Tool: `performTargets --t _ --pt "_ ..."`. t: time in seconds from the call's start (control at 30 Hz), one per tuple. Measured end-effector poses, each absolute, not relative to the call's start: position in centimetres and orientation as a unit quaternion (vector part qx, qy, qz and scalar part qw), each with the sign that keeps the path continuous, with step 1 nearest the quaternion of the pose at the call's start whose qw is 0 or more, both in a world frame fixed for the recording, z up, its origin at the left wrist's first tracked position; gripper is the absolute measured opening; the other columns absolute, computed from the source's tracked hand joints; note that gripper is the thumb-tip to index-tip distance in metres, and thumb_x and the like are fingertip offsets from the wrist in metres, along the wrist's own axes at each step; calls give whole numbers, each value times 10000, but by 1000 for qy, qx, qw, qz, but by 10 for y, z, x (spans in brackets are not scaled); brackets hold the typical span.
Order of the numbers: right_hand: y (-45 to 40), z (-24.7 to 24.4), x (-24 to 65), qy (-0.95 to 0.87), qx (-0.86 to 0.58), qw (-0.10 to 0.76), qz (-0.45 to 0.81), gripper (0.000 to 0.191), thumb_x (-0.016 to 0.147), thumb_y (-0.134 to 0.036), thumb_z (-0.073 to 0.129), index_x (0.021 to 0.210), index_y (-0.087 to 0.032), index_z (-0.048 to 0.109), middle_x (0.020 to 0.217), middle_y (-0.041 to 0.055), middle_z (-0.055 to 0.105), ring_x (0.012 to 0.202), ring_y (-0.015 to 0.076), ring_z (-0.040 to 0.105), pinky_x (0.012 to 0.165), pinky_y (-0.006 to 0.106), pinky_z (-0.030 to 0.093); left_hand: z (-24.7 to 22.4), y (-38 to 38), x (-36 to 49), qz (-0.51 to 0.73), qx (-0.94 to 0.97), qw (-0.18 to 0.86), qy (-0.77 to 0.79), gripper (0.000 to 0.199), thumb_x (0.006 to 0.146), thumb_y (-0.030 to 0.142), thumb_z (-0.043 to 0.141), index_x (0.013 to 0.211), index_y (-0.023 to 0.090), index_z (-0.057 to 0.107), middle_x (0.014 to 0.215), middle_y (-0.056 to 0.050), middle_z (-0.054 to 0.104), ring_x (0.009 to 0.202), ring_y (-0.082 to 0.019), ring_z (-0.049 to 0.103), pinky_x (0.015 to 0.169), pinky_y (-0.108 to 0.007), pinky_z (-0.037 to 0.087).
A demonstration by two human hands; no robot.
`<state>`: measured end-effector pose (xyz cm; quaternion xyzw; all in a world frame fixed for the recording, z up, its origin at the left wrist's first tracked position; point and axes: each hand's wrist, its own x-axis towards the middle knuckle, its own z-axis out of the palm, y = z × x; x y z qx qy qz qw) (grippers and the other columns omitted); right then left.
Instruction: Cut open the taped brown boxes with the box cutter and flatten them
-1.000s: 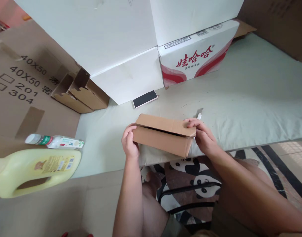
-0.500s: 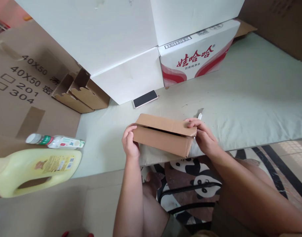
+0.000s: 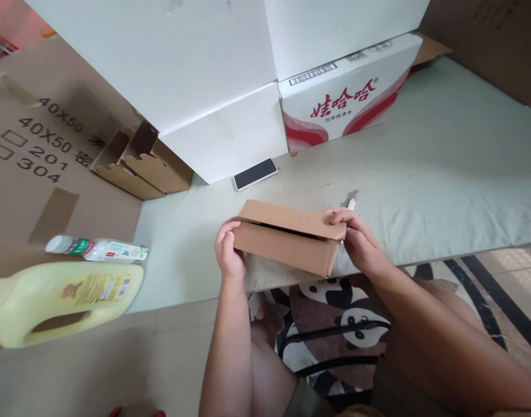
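Note:
A small brown cardboard box (image 3: 287,248) is between my hands at the front edge of the cloth-covered table. Its top flap leaves a dark narrow gap along the near side. My left hand (image 3: 229,248) grips the box's left end, fingers curled on the corner. On the right end, my right hand (image 3: 356,236) holds the corner, with fingertips on the flap and the thumb side below. The inside of the box is hidden. Just beyond my right hand lies a small white-handled object (image 3: 351,204), its dark tip pointing away.
A phone-like dark slab (image 3: 255,174) lies before a white box (image 3: 231,133). Beside that stands a red-and-white printed carton (image 3: 348,110). At left are open cardboard trays (image 3: 156,171), a clear bottle (image 3: 98,249), and a yellow jug (image 3: 104,284). A panda-patterned mat (image 3: 330,330) lies below.

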<state>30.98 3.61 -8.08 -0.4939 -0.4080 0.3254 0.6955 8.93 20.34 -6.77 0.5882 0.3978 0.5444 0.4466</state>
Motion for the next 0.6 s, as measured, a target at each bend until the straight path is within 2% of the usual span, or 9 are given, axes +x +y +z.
performTargets --t 0.2,0.27,0.4,0.5,0.6 --pt "35 -82 310 -410 -494 695 324 269 898 -203 415 1014 -299 638 1204 45 593 1171 242 537 984 405 433 -66 203 90 548 580 453 398 287 790 454 560 824 209 706 1081 -77 721 1085 -272 636 946 -377 474" --pt "35 -83 310 -403 -503 691 328 259 912 -237 428 1063 -305 627 1207 44 595 1157 243 543 969 401 448 -65 204 89 546 582 452 397 288 786 453 563 818 209 710 1085 -80 721 1087 -275 634 949 -381 474" --pt "34 -84 310 -401 -529 667 338 305 964 -412 470 1238 -318 565 1172 44 614 1061 240 571 928 392 478 -63 205 87 555 567 474 383 264 766 442 614 817 206 721 1092 -75 721 1083 -267 626 934 -357 467" --pt "34 -81 309 -424 -538 652 325 388 983 -548 435 1239 -283 557 1190 72 619 1118 257 568 979 410 472 -61 206 86 561 548 491 380 261 749 441 641 814 203 729 1080 -70 723 1076 -261 623 915 -337 463" --pt "35 -81 308 -428 -558 635 320 439 982 -587 434 1298 -289 492 1196 87 608 1096 252 585 950 417 500 -60 209 83 570 531 499 379 258 743 428 642 817 198 734 1036 -64 726 1033 -244 626 879 -315 462"
